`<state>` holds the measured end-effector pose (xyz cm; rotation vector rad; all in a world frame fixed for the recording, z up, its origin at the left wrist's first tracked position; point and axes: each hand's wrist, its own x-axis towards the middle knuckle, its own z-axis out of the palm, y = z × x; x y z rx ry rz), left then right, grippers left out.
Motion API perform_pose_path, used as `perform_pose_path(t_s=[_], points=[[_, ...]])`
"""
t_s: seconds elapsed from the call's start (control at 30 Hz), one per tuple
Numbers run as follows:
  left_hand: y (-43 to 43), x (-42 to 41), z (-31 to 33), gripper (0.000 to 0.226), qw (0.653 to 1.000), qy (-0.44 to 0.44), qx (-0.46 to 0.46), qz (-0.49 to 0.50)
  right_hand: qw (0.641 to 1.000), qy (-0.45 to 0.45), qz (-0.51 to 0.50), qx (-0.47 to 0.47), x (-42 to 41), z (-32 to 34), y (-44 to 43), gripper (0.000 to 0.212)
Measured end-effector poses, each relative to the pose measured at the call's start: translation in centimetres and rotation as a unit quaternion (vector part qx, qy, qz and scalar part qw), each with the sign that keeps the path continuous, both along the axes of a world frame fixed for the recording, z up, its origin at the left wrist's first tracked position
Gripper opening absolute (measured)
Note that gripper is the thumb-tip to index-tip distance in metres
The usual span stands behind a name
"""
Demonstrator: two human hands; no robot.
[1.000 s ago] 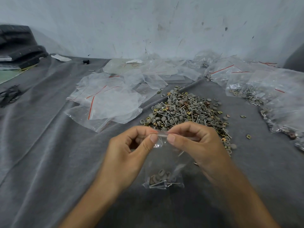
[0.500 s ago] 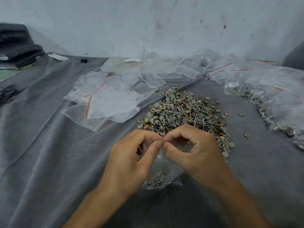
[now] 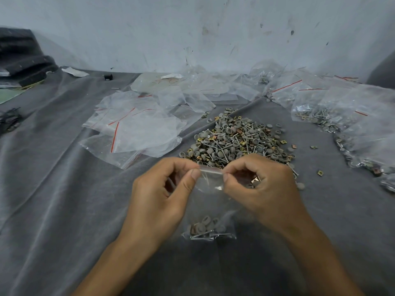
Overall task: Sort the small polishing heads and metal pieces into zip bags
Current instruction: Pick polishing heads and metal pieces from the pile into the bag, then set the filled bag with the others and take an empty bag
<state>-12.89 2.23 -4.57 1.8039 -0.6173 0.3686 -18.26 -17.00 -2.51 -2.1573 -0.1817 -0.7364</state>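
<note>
Grey-draped tabletop (image 3: 64, 210): just in front of the pile (image 3: 235, 142), left hand (image 3: 162, 199) and right hand (image 3: 263, 189) pinch the zip bag (image 3: 210, 201) by its mouth, fingers (image 3: 190, 180) curled (a small portion inside). Sealing seems the step in hand; next, press along the strip.

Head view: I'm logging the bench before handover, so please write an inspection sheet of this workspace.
Surface: wrinkled grey cloth.
Job's things: held zip bag, grey polishing heads and metal pieces at its bottom; loose pile behind it; empty zip bags left; filled bags right.
Clutter: paper scrap, small black block, stray pieces.
Hands: left hand and right hand both pinch the bag's top edge.
Cables: none certain; black tangle far left, unclear.
Surroundings: scuffed pale wall; dark stack far left.
</note>
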Motion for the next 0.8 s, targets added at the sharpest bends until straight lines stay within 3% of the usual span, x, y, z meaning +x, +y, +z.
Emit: perform_pose_path(t_s=[0.33,0.5,0.7,0.8], points=[[0.0,0.7,0.4,0.007,0.997,0.063,-0.019,0.035,0.996,-0.002,-0.062,-0.065,0.2,-0.7,-1.9,0.014],[2.5,2.7,1.6,0.011,0.989,0.115,-0.076,0.057,0.991,0.014,-0.124,0.052,-0.4,-0.7,-4.2,0.02],[2.0,2.3,2.0,0.018,0.986,0.145,-0.082,-0.004,0.99,0.112,-0.015,0.079,0.2,-1.6,-2.7,0.005],[1.8,2.2,1.8,0.023,0.984,0.149,-0.084,-0.04,0.971,0.23,0.037,0.056,0.5,-2.0,-1.8,0.043]])
